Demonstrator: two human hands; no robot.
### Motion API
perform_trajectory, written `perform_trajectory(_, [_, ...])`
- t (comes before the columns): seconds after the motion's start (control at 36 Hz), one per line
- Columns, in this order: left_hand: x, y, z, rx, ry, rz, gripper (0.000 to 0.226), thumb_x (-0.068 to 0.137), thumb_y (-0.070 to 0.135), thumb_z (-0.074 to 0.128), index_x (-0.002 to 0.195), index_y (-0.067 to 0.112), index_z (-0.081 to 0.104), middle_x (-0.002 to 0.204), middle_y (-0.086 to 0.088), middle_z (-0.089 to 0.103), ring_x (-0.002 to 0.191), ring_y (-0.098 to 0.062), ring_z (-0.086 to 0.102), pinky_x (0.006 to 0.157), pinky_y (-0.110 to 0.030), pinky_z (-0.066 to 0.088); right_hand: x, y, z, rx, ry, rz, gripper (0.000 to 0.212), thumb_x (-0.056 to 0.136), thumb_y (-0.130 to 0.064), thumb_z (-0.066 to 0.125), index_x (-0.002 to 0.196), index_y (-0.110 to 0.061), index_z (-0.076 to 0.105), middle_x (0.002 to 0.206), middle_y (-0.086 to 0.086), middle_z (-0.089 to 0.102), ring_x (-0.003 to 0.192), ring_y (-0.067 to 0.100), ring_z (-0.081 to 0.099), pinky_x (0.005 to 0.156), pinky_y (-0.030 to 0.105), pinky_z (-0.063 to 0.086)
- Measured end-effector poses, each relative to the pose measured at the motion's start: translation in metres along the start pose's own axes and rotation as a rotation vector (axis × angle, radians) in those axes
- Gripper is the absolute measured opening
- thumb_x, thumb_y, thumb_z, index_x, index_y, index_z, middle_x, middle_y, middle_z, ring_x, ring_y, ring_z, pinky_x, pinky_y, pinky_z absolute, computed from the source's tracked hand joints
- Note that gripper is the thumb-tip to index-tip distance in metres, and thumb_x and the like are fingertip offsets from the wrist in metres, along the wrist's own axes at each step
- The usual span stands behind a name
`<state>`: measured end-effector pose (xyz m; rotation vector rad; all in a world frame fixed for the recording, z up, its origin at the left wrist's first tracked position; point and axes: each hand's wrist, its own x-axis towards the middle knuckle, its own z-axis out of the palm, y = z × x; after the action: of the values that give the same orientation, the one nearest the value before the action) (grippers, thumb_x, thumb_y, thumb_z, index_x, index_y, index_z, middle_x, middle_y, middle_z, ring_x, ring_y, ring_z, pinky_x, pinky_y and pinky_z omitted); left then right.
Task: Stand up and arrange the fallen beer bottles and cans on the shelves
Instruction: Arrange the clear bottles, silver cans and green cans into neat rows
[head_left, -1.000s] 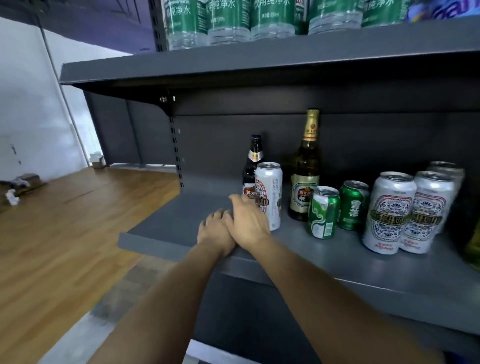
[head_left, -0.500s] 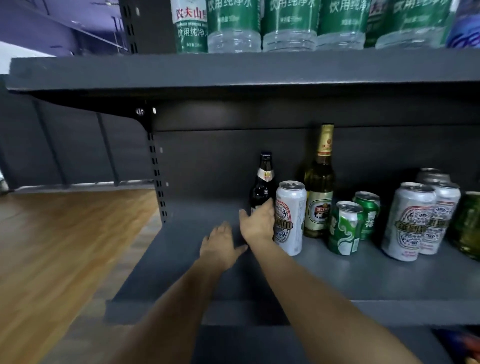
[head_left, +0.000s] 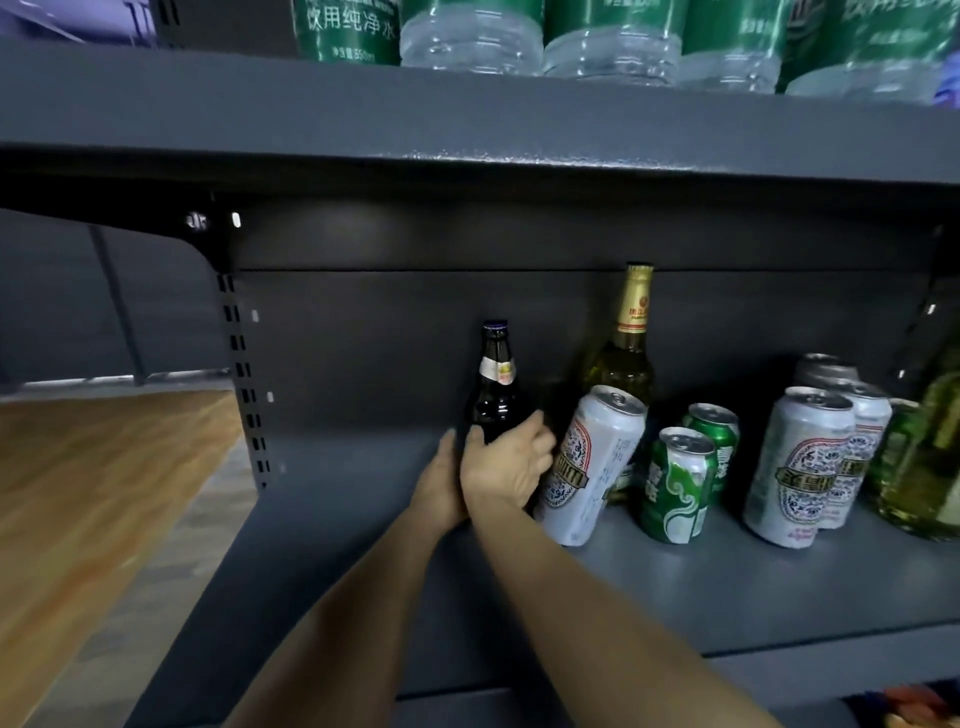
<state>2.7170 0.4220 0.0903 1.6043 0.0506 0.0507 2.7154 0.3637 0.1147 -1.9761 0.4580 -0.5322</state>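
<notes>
The dark brown beer bottle (head_left: 496, 387) stands upright on the grey shelf (head_left: 727, 582), near its back panel; its neck label is pale with a yellow patch, the writing too blurred to read. The right hand (head_left: 506, 465) wraps its fingers round the bottle's lower body. The left hand (head_left: 441, 480) lies against the bottle's left side, touching the right hand; I cannot tell whether its fingers curl or lie flat.

Just right of the right hand, touching its knuckles, a tall white can (head_left: 589, 467) leans to the right, with a red and blue ornamental crest and a gold band of Chinese characters that I cannot make out. Behind it stands a green glass bottle (head_left: 626, 358) with gold neck foil and a red emblem. Further right are two green cans (head_left: 678, 486), then upright white cans (head_left: 795, 467) with the same crest.

Above the hands, the upper shelf (head_left: 467, 124) carries water bottles (head_left: 348, 31) whose green labels read 饮用纯净水.
</notes>
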Motion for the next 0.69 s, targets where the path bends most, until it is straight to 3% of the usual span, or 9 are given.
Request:
perform_trajectory(0.06, [0.017, -0.006, 0.007, -0.199, -0.038, -0.078, 0.026, 0.104, 0.029, 0.039, 0.096, 0.017, 0.061, 0.075, 0.001, 0.072, 0.06, 0.003, 0.065, 0.054, -0.009, 0.049, 0.006, 0.0, 0.001, 0.05, -0.006, 0.031, 0.083, 0.088, -0.034, 0.067, 0.15, -0.009, 0.018, 0.149, 0.013, 0.028, 0.134, 0.033, 0.032, 0.107, 0.039, 0.031])
perform_trajectory(0.11, [0.024, -0.008, 0.014, -0.204, -0.076, -0.113, 0.036, 0.104, 0.034, 0.037, 0.101, 0.009, 0.062, 0.076, -0.002, 0.069, 0.065, -0.008, 0.064, 0.047, -0.011, 0.047, 0.01, 0.001, 0.002, 0.061, -0.015, 0.024, 0.087, 0.087, -0.033, 0.069, 0.151, -0.008, 0.015, 0.153, 0.012, 0.026, 0.137, 0.032, 0.03, 0.108, 0.038, 0.03])
perform_trajectory(0.17, [0.025, -0.01, 0.019, -0.226, -0.063, -0.146, 0.046, 0.104, 0.039, 0.033, 0.118, 0.002, 0.058, 0.09, -0.009, 0.064, 0.077, -0.014, 0.06, 0.048, -0.013, 0.05, 0.011, 0.004, 0.004, 0.016, -0.026, -0.004, 0.091, 0.087, -0.035, 0.069, 0.151, -0.008, 0.011, 0.154, 0.011, 0.025, 0.139, 0.03, 0.028, 0.11, 0.038, 0.03])
perform_trajectory(0.33, [0.042, -0.026, 0.022, -0.331, -0.032, -0.179, 0.058, 0.101, 0.048, 0.038, 0.125, 0.0, 0.059, 0.123, -0.018, 0.063, 0.099, -0.021, 0.062, 0.067, -0.024, 0.052, 0.014, 0.009, 0.002, -0.032, -0.057, -0.087, 0.092, 0.091, -0.033, 0.063, 0.153, -0.005, 0.001, 0.157, 0.012, 0.021, 0.144, 0.026, 0.019, 0.116, 0.033, 0.023])
perform_trajectory(0.39, [0.044, -0.027, 0.021, -0.367, -0.045, -0.176, 0.054, 0.101, 0.047, 0.037, 0.119, 0.002, 0.062, 0.118, -0.014, 0.065, 0.096, -0.018, 0.064, 0.069, -0.024, 0.05, 0.01, 0.015, 0.0, -0.055, -0.059, -0.17, 0.088, 0.093, -0.031, 0.06, 0.153, -0.006, 0.001, 0.159, 0.01, 0.018, 0.146, 0.023, 0.014, 0.117, 0.032, 0.02])
perform_trajectory(0.47, [0.044, -0.025, 0.023, -0.45, -0.032, -0.177, 0.047, 0.102, 0.043, 0.037, 0.093, 0.011, 0.07, 0.092, -0.003, 0.073, 0.081, -0.013, 0.067, 0.069, -0.024, 0.051, 0.007, 0.026, -0.003, -0.063, -0.028, -0.236, 0.083, 0.092, -0.029, 0.059, 0.154, -0.011, 0.006, 0.158, 0.007, 0.021, 0.145, 0.021, 0.017, 0.116, 0.033, 0.022])
perform_trajectory(0.58, [0.041, -0.026, 0.029, -0.28, 0.05, -0.119, 0.053, 0.102, 0.041, 0.037, 0.068, 0.022, 0.074, 0.074, 0.004, 0.071, 0.08, -0.016, 0.062, 0.078, -0.031, 0.047, 0.01, 0.032, -0.014, -0.117, -0.086, -0.309, 0.078, 0.094, -0.029, 0.054, 0.154, -0.009, 0.009, 0.156, 0.008, 0.027, 0.143, 0.023, 0.024, 0.11, 0.035, 0.03])
perform_trajectory(0.64, [0.037, -0.024, 0.031, -0.066, 0.112, -0.042, 0.033, 0.102, 0.035, 0.042, 0.081, 0.02, 0.063, 0.079, 0.002, 0.069, 0.082, -0.02, 0.061, 0.075, -0.032, 0.048, 0.015, 0.035, -0.023, -0.227, -0.083, -0.387, 0.071, 0.095, -0.031, 0.052, 0.152, -0.006, 0.017, 0.151, 0.011, 0.034, 0.138, 0.026, 0.032, 0.106, 0.037, 0.033])
perform_trajectory(0.69, [0.033, -0.023, 0.034, 0.265, 0.14, 0.059, 0.014, 0.098, 0.034, 0.052, 0.105, 0.021, 0.053, 0.095, -0.004, 0.068, 0.09, -0.026, 0.062, 0.077, -0.034, 0.051, 0.021, 0.039, -0.036, -0.384, 0.037, -0.524, 0.059, 0.09, -0.033, 0.054, 0.141, -0.006, 0.04, 0.132, 0.011, 0.053, 0.121, 0.03, 0.049, 0.093, 0.041, 0.043])
